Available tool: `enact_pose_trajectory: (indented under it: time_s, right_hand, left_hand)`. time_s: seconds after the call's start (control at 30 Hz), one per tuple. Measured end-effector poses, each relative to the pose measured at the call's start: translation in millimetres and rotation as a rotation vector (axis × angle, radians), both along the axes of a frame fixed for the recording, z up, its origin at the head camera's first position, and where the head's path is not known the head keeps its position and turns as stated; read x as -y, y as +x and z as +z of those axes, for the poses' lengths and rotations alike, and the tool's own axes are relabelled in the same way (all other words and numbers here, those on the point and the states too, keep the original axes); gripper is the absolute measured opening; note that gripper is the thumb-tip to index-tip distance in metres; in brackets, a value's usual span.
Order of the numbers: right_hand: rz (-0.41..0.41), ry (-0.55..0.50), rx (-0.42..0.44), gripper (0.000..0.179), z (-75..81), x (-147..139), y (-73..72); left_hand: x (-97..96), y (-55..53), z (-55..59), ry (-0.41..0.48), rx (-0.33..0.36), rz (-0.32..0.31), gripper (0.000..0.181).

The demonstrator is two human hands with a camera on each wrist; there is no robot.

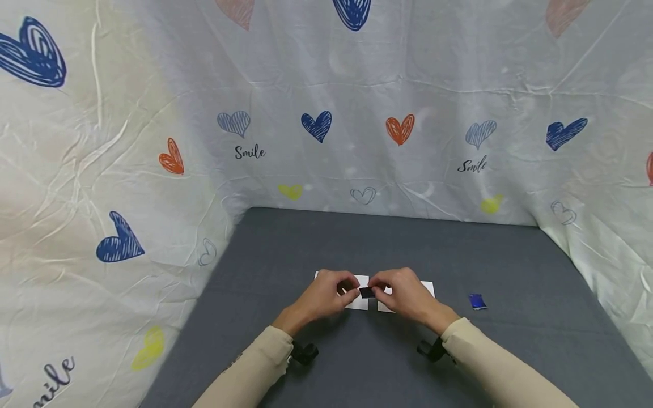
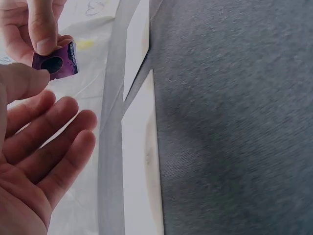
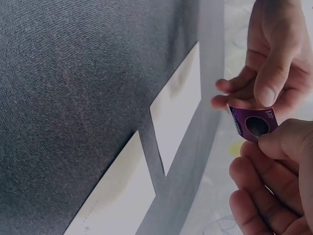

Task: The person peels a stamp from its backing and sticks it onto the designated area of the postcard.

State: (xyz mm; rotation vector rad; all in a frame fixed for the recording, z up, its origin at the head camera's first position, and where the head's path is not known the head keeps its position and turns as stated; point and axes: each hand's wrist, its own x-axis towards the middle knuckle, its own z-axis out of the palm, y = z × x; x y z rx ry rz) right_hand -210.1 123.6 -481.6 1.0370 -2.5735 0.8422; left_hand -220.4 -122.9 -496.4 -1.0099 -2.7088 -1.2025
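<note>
Head view: left hand (image 1: pixel 326 293) at nine o'clock and right hand (image 1: pixel 407 294) at three pinch a stamp-like piece (image 1: pixel 366 293) between them, seemingly adjusting it, the next move wanting delicacy.

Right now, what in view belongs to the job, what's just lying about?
In the job:
small purple rectangular piece with a dark disc, pinched by left hand and right hand
likely two white rectangular paper cards under the hands

Just lying about:
small blue square piece right of the cards, untouched, maybe a spare
white heart-print cloth backdrop
</note>
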Motion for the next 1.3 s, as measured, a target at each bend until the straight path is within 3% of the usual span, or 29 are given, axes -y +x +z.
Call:
enact_pose_trajectory:
  time_s: [0.23, 0.43, 0.67, 1.07, 1.3]
  right_hand:
    - [-0.002, -0.029, 0.051, 0.009, 2.6, 0, -5.9]
    - [-0.002, -0.048, 0.067, 0.005, 5.6, 2, -13.0]
    - [-0.021, -0.065, 0.128, 0.005, 8.4, 8, -21.8]
    - [-0.123, -0.078, 0.195, 0.006, 0.5, 13, -36.0]
    - [-0.153, -0.061, 0.254, 0.009, -6.9, 13, -43.0]
  left_hand:
    - [2.1, -5.9, 5.9, 0.011, -0.061, -0.029, 0.008]
    - [2.5, -9.7, 10.7, 0.017, -0.097, -0.003, 0.009]
    - [1.5, -17.5, 15.4, -0.012, -0.094, 0.051, 0.010]
    - [-3.5, -33.3, 9.2, -0.062, -0.053, 0.105, 0.012]
    - [-10.2, -38.5, 2.0, -0.118, -0.030, 0.173, 0.012]
